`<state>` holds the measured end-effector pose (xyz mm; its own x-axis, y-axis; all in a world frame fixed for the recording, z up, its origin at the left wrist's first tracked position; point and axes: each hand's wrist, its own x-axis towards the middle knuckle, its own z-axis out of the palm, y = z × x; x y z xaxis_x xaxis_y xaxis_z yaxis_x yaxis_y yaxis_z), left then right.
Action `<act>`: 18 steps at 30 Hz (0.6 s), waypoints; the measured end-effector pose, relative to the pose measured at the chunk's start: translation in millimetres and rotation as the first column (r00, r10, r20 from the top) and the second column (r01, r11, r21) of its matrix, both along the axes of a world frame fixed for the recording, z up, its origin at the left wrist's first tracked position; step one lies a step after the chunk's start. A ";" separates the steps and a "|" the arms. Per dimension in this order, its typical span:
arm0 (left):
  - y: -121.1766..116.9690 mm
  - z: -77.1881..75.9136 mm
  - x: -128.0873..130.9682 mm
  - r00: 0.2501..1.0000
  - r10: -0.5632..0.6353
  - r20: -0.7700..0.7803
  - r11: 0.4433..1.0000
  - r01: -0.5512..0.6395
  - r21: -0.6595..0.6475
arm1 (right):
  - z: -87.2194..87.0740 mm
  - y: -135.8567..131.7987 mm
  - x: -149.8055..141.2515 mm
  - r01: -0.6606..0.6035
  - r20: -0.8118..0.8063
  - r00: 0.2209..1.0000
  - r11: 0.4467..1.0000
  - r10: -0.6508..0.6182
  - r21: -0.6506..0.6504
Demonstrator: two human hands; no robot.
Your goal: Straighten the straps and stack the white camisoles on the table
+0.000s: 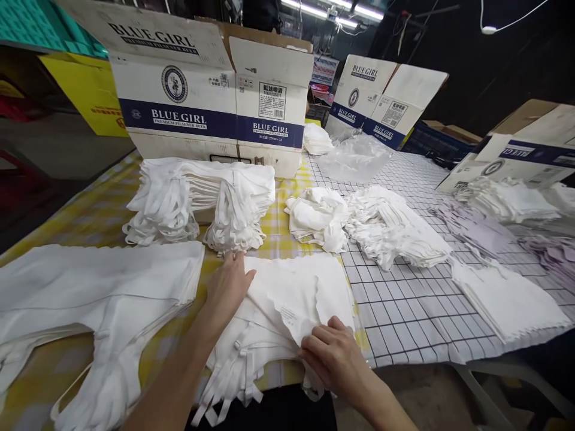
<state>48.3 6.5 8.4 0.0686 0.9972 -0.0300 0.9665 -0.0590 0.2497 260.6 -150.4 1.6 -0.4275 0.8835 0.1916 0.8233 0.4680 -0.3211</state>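
Note:
A stack of thin white strapped garments (269,347) lies before me, its straps hanging over the table's front edge. The top white garment (309,299) is partly folded over, with small grey print on its inner side. My right hand (335,353) is closed on this garment's near edge, fingers curled in a pinch. At the stack's far left corner, my left hand (230,284) has its fingers bent down together on the fabric; their tips are partly hidden. Just beyond it is a folded strapped pile (202,191). Larger white pieces (99,281) lie stacked on the left.
Beer cartons (188,90) stand behind the piles, with another carton (368,96) farther back. Right of centre are a crumpled white bundle (317,215), a white pile (399,227) and flat white pieces (507,299). Lilac fabric (476,224) lies farther right. A clear plastic bag (359,155) sits behind.

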 end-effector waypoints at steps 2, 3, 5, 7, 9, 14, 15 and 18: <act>0.7 -0.8 -2.9 1.000 0.008 -0.006 1.000 -0.008 -0.019 | -4.7 -5.4 2.8 0.089 -0.043 0.995 0.996 -0.090 -0.015; 1.3 -1.2 -4.8 1.000 0.012 -0.006 1.000 -0.013 -0.024 | -7.2 -6.6 4.8 0.161 -0.072 0.984 0.987 -0.162 -0.016; 2.5 -1.2 -7.5 1.000 0.019 -0.014 0.999 -0.020 -0.035 | -11.1 -4.5 9.5 0.346 -0.135 0.928 0.938 -0.347 -0.028; 2.8 0.1 -7.7 1.000 0.021 -0.022 0.999 -0.022 -0.040 | -12.5 3.6 13.9 0.513 -0.156 0.842 0.856 -0.517 -0.065; 2.0 2.3 -5.1 1.000 0.015 -0.023 0.999 -0.016 -0.040 | -11.9 15.8 17.0 0.613 -0.113 0.778 0.786 -0.619 -0.081; -1.9 8.2 1.2 1.000 -0.022 0.016 0.999 0.022 -0.023 | -13.3 42.8 20.2 0.636 0.081 0.771 0.770 -0.632 -0.050; -3.1 10.4 0.7 0.999 -0.022 0.030 1.000 0.023 -0.019 | -14.3 45.7 21.3 0.622 0.087 0.782 0.782 -0.618 -0.039; -9.8 22.7 -5.4 0.997 -0.014 0.081 1.000 0.014 -0.003 | -14.7 49.4 27.3 0.566 0.017 0.824 0.824 -0.566 -0.006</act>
